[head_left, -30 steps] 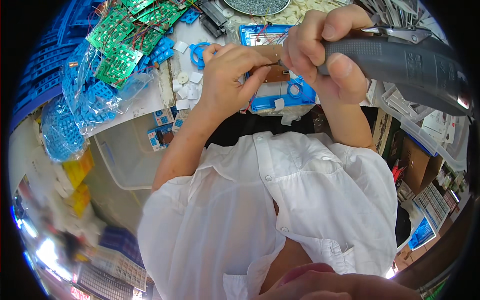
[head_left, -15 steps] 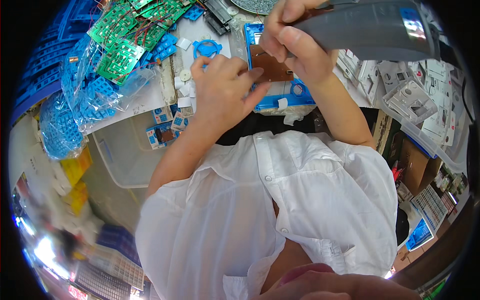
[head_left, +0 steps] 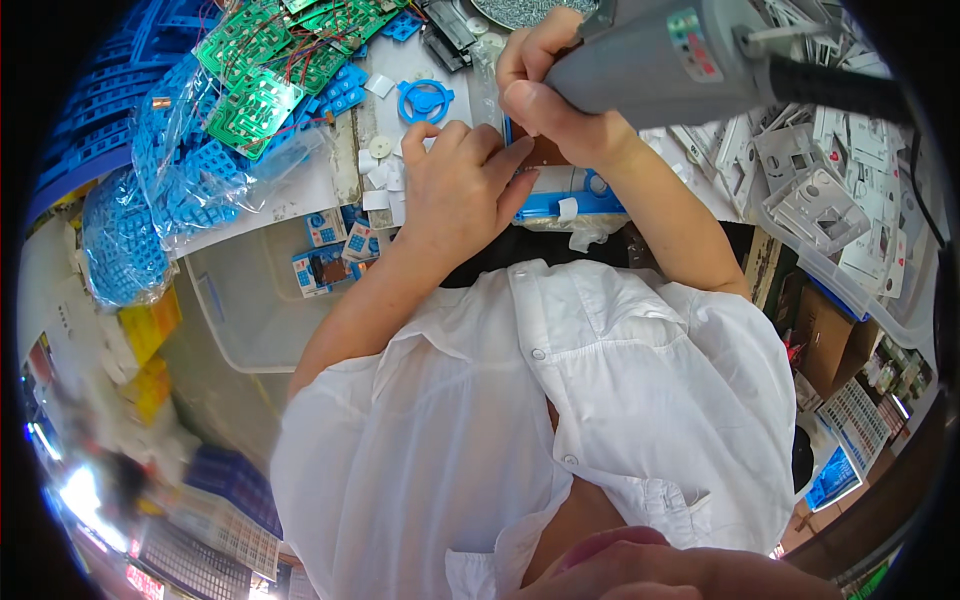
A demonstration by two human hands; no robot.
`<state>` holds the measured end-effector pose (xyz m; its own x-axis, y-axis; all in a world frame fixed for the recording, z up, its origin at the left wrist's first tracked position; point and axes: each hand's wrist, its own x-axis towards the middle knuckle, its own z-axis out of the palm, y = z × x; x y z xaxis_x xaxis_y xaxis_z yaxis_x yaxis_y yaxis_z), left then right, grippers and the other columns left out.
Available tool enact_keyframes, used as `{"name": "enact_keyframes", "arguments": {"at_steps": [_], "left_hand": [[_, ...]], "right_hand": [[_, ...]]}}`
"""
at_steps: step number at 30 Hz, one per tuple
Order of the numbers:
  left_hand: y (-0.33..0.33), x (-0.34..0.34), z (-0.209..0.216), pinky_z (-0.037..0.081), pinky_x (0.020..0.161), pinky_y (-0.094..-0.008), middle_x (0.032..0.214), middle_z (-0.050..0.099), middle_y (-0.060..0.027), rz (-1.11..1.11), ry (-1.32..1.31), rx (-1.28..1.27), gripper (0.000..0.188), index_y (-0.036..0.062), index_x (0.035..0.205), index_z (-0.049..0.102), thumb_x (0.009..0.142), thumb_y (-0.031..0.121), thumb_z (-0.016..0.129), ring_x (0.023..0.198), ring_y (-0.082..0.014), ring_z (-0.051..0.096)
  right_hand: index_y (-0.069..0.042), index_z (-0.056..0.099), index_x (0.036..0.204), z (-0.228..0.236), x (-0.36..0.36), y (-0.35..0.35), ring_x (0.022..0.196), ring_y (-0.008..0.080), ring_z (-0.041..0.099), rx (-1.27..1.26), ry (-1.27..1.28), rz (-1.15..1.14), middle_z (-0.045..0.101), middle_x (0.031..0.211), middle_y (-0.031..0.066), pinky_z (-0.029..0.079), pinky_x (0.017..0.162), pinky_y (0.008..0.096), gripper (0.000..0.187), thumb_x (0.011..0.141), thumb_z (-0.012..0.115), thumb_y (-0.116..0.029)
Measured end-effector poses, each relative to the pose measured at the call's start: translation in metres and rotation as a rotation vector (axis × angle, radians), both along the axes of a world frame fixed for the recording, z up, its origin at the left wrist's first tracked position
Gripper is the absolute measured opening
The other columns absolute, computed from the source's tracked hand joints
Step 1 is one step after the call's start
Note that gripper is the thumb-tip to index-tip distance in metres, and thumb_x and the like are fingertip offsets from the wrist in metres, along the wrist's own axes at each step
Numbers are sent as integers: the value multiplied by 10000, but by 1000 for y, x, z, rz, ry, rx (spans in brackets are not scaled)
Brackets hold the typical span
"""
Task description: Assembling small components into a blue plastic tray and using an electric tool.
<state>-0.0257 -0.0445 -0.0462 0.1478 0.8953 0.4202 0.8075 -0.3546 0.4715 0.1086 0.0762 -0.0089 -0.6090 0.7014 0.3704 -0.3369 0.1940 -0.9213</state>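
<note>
From the head camera, the worktable (head_left: 300,195) is crowded: green circuit boards (head_left: 270,60) in clear bags at the left, white plastic parts (head_left: 830,180) at the right. The right hand (head_left: 555,85) is wrapped firmly around a grey electric screwdriver (head_left: 660,50). The left hand (head_left: 455,190), fingers curled, presses on the blue casing (head_left: 570,195) with its brown board (head_left: 545,150), at the table's near edge.
</note>
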Motion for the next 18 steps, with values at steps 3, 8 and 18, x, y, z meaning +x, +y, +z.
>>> {"name": "enact_keyframes", "arguments": {"at_steps": [3, 8, 18], "left_hand": [[-1, 0, 1, 336, 893, -474, 897, 595, 17, -2, 22, -2, 255, 178, 1083, 750, 851, 284, 755, 874, -191, 569], [-10, -14, 6, 344, 912, -465, 950, 639, -24, 74, -198, -138, 234, 140, 1075, 711, 846, 177, 742, 916, -202, 625], [-52, -3, 10, 529, 705, -401, 888, 634, -107, -19, -259, -436, 217, 46, 991, 692, 848, 170, 798, 823, -313, 657]], "right_hand": [[-68, 503, 952, -10, 1, 14, 661, 114, 553, 85, -6, 56, 578, 780, 44, 442, 587, 254, 218, 847, 682, 2], [-26, 544, 1087, 37, 29, 43, 508, 141, 533, -70, 158, -36, 606, 741, 81, 430, 460, 266, 304, 797, 634, -3], [28, 498, 1309, 101, 86, 66, 689, 140, 594, 41, 41, -493, 595, 870, 56, 485, 656, 275, 418, 939, 662, -78]]}}
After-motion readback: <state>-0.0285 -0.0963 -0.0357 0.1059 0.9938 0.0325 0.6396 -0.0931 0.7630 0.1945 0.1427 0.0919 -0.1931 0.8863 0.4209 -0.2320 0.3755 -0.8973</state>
